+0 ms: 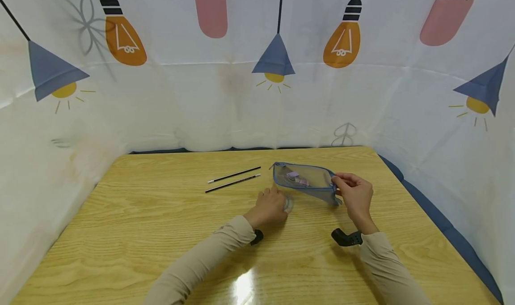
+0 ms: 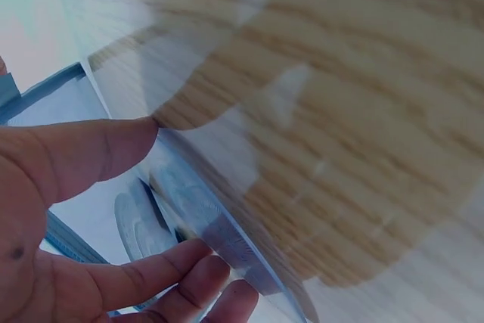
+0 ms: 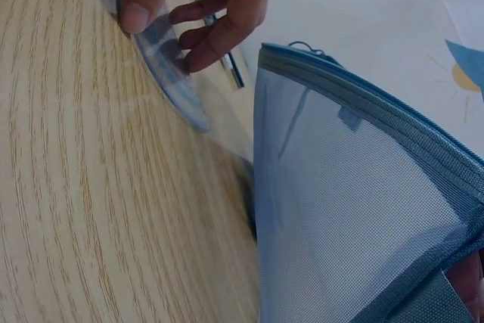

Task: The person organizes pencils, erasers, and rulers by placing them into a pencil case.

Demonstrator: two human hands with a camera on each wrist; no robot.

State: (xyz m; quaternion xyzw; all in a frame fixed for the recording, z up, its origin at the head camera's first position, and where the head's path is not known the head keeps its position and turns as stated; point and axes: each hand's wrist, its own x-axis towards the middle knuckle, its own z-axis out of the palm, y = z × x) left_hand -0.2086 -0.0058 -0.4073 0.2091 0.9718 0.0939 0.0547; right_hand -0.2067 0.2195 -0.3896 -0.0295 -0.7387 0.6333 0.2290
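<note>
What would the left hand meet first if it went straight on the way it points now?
Most likely the blue-trimmed mesh pouch, towards its left end, just ahead of the left hand in the head view; the gap and height difference are hard to judge.

Both hands (image 1: 270, 205) (image 1: 356, 196) forward, fingers (image 2: 155, 274) bent
</note>
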